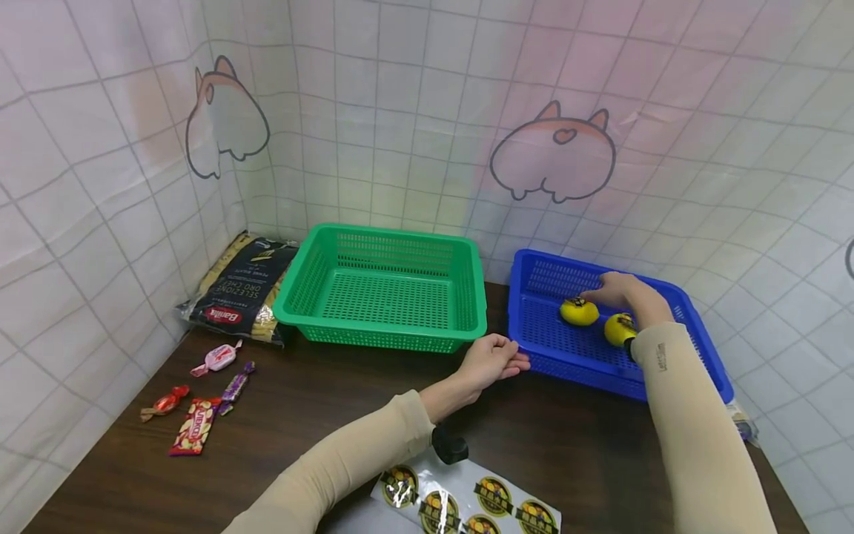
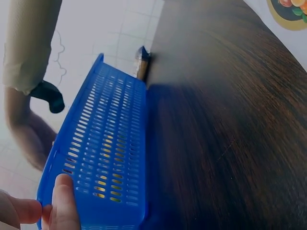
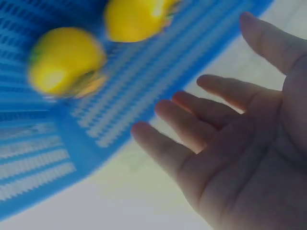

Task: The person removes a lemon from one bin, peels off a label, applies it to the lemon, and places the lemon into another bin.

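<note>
Two yellow lemons [image 1: 579, 312] with dark stickers lie inside the blue basket [image 1: 567, 361]. My left hand [image 1: 492, 361] pinches the basket's near left corner; in the left wrist view the thumb [image 2: 25, 211] is at the rim and a finger [image 2: 64, 203] lies along the slotted outer wall. Over the basket's far side is my right hand [image 1: 617, 291], close to the lemons. The right wrist view shows this hand [image 3: 240, 139] with spread, loosely bent fingers and a bare palm, apart from the two blurred lemons [image 3: 67, 62].
A green basket [image 1: 394, 330] stands left of the blue one, beside a pasta bag [image 1: 243, 285]. Several wrapped candies [image 1: 219, 357] lie at the left. A sheet of round stickers [image 1: 477, 493] is at the table's front edge. A patterned curtain [image 1: 427, 111] hangs behind.
</note>
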The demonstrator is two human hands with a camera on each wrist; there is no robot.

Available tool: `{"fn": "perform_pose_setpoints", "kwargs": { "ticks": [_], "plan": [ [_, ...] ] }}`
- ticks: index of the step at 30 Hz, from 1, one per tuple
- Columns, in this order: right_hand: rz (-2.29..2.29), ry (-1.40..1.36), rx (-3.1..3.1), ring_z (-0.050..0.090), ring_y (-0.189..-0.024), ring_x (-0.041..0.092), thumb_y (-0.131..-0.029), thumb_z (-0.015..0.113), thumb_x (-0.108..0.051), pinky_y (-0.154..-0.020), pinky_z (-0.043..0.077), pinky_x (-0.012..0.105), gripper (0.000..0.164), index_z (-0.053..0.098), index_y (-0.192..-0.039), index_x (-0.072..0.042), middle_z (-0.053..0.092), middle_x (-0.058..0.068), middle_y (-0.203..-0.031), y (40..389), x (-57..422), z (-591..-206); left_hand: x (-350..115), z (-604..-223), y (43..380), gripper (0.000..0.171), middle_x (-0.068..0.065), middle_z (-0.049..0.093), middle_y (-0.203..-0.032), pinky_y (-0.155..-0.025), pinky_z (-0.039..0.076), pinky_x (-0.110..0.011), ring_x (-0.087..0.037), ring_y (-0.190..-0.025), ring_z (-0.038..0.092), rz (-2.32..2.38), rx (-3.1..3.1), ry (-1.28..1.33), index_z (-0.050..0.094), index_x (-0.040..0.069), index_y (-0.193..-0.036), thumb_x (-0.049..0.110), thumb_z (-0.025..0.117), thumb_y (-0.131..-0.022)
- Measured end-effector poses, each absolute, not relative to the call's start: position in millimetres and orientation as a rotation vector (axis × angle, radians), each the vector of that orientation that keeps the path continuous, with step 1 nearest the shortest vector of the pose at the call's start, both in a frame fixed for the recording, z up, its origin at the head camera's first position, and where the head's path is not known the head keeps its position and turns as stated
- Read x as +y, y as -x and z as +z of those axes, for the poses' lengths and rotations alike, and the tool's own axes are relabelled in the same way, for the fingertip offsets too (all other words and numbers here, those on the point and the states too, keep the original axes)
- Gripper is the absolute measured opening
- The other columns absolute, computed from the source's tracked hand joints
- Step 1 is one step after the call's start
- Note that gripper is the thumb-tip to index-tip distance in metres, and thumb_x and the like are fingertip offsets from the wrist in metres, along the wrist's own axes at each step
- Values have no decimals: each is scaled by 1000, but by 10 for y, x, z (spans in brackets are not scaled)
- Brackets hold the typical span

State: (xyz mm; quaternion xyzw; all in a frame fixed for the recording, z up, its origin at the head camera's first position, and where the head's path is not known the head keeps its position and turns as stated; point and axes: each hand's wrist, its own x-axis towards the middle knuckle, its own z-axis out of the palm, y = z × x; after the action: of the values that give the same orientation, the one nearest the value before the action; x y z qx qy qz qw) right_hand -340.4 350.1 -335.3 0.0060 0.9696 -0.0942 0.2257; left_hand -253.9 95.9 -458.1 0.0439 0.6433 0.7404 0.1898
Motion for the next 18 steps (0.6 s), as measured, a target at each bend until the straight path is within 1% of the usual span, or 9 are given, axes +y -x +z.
{"fn": "perform_pose_setpoints", "kwargs": {
  "ticks": [1,5,11,14,18],
  "plan": [
    [-247,23,2695,22,-143,57,-103,43,-48,-115,25,71,82,16,-154,10,19,38,-157,3381,3441,-3328,953,-4583,2535,19,-14,76,-103,-82,61,-24,-13,-88,75,2075,1804,-125,60,2,-111,18,52,-104],
    [-163,200,2778,28,-142,56,-103,47,-43,-114,28,71,75,24,-153,8,28,36,-155,3275,3164,-3223,910,-4589,2530,20,-14,75,-104,-82,61,-26,-14,-88,75,2041,1793,-147,60,1,-111,17,50,-104],
    [-188,418,2880,33,-143,52,-102,52,-41,-115,30,67,72,26,-156,-1,32,30,-157,3004,2717,-3091,804,-4557,2534,32,-16,72,-116,-86,61,-29,-18,-95,76,1948,1837,-260,57,-1,-122,25,48,-106],
    [-242,506,2918,36,-143,49,-101,55,-39,-116,32,64,70,29,-155,-3,35,27,-158,2812,2535,-3094,745,-4553,2515,34,-19,70,-121,-86,61,-29,-19,-96,75,1912,1857,-292,56,0,-124,27,49,-105],
    [-305,552,2951,41,-141,46,-100,57,-39,-114,36,62,70,32,-154,-3,38,25,-157,2587,2355,-3136,671,-4572,2473,28,-20,69,-121,-83,62,-30,-20,-93,75,1887,1906,-325,58,5,-120,28,51,-105]
  ]
}}
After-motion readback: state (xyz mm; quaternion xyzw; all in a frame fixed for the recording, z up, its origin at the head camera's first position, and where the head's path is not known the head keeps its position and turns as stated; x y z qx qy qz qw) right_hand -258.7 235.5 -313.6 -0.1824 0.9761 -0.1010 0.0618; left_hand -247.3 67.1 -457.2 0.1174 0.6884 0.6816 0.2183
